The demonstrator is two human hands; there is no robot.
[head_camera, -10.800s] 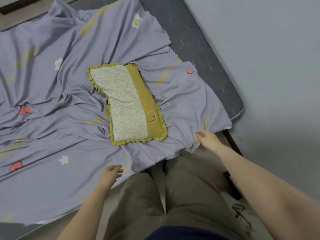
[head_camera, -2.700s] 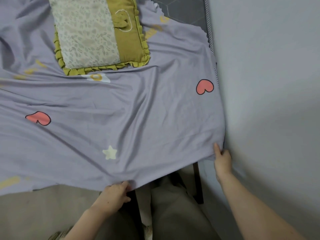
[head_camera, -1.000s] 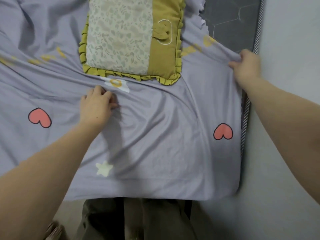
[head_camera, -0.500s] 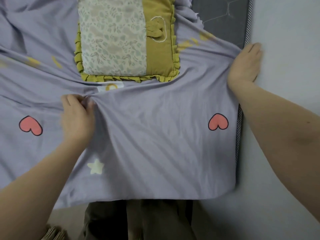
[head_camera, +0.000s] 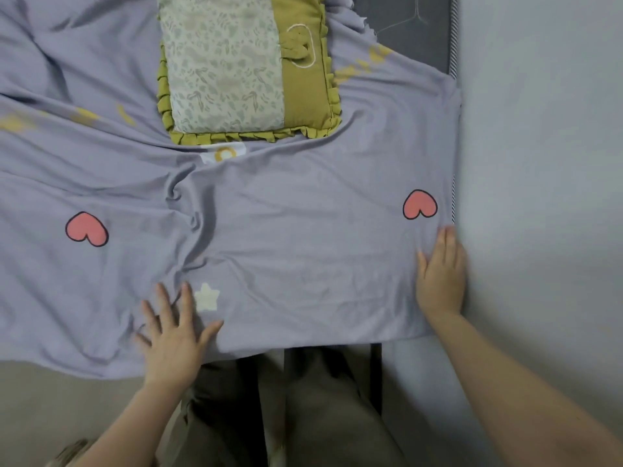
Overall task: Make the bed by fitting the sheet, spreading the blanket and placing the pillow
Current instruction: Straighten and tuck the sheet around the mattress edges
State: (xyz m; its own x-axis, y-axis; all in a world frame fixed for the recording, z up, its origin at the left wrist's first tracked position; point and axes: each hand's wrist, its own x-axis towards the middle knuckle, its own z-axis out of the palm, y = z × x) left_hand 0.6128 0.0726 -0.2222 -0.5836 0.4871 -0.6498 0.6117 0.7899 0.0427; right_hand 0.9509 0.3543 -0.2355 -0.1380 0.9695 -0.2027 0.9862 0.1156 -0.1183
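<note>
A lilac sheet (head_camera: 296, 230) printed with pink hearts and a pale star covers the near end of the bed. A green frilled pillow (head_camera: 242, 65) with a leafy cream panel lies on it at the top of the head view. My left hand (head_camera: 173, 335) presses flat on the sheet near its front edge, fingers spread, just left of the star. My right hand (head_camera: 441, 274) lies flat with straight fingers on the sheet's right edge, beside the wall. Creases run through the sheet between the pillow and my left hand.
A pale wall (head_camera: 539, 163) runs tight along the bed's right side. Bare dark mattress (head_camera: 414, 25) shows at the top right, beyond the sheet. My legs (head_camera: 303, 409) stand against the bed's near edge, with floor (head_camera: 67, 406) at the lower left.
Both hands let go of the bunched sheet and slid toward me. They now lie flat near the front edge, and the sheet lies smoother on the right.
</note>
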